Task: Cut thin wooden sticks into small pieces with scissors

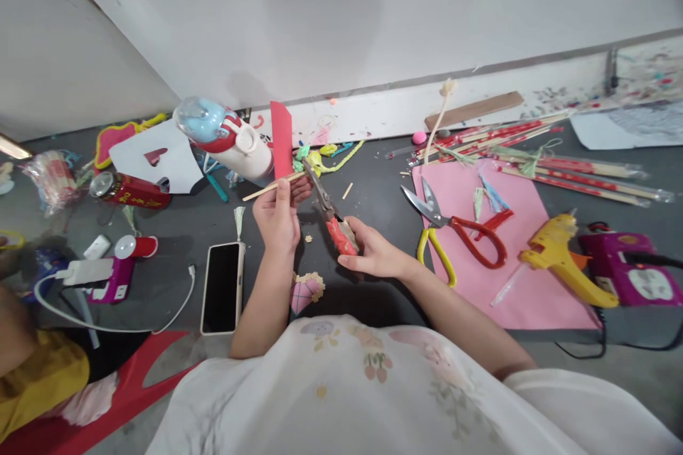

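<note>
My left hand (278,213) is closed around a thin wooden stick (261,190) with a red paper piece (281,138) standing up from it. My right hand (371,252) grips the red handles of a pair of cutters (326,207). The blades reach up to the stick just right of my left fingers. Both hands hover over the dark table (373,199). A small pink heart-shaped piece (305,291) lies near my left forearm.
A phone (222,287) lies left of my arm. A white bottle (227,136) and a red can (128,190) lie at the back left. On pink paper (480,249) to the right are scissors (453,231), a yellow glue gun (563,256) and red sticks (533,138).
</note>
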Tool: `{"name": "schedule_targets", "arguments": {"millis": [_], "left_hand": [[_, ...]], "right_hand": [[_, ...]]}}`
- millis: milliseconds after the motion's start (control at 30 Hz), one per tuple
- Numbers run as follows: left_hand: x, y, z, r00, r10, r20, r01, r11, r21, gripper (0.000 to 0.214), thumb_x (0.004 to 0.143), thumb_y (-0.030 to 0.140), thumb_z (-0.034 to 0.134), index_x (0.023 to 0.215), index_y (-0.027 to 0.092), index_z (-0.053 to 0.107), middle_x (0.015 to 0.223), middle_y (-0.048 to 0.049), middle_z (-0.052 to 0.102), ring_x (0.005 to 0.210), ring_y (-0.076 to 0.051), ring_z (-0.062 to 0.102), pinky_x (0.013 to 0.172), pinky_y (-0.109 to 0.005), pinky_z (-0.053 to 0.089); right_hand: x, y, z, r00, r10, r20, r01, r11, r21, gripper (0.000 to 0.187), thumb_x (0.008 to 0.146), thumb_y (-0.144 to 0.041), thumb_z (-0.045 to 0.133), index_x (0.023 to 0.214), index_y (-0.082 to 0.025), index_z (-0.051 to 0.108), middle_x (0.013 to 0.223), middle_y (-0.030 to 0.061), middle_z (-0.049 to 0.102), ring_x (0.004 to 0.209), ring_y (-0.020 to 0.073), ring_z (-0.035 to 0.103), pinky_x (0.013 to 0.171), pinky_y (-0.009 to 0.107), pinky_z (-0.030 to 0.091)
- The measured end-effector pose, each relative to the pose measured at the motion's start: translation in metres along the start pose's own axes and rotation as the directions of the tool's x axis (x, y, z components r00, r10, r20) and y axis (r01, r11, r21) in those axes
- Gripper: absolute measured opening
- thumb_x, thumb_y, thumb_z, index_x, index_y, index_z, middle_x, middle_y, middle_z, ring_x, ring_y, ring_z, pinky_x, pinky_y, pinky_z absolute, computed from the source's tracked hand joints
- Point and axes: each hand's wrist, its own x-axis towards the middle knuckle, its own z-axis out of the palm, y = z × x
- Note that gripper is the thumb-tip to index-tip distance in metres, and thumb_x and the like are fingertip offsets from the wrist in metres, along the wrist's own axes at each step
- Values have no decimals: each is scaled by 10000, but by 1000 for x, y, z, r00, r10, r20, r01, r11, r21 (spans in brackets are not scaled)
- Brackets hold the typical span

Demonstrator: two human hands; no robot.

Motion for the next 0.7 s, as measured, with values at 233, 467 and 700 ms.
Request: {"name": "schedule_targets", "arguments": {"millis": [233, 467, 700], "left_hand": [[-3, 0, 4, 1000, 6, 4, -6, 1000, -7, 376, 720, 522, 703, 816, 158, 715, 769, -53, 735, 685, -141, 692, 621, -236, 552], [-5, 0, 5, 999, 34, 20, -33, 997, -72, 330, 731, 481, 714, 825, 164, 715, 781, -43, 741, 685, -134, 698, 630, -227, 564], [-4, -2, 6, 999, 52, 16, -51, 995, -91, 323, 725, 473, 724, 817, 163, 719, 767, -36, 743, 662, -119, 691, 615, -206, 558]], "right_hand": [[0, 2, 3, 1000, 11, -9, -10, 1000, 14, 441, 772, -478, 669, 975, -191, 404, 726, -53, 419, 611, 89, 382, 551, 224, 331], [0, 0, 4, 1000, -1, -7, 1, 1000, 15, 427, 773, -463, 668, 961, -192, 397, 725, -53, 408, 615, 90, 377, 550, 224, 331], [1, -1, 4, 1000, -8, -18, 9, 999, 45, 401, 772, -440, 673, 919, -192, 394, 702, -61, 414, 589, 79, 374, 530, 215, 323]]}}
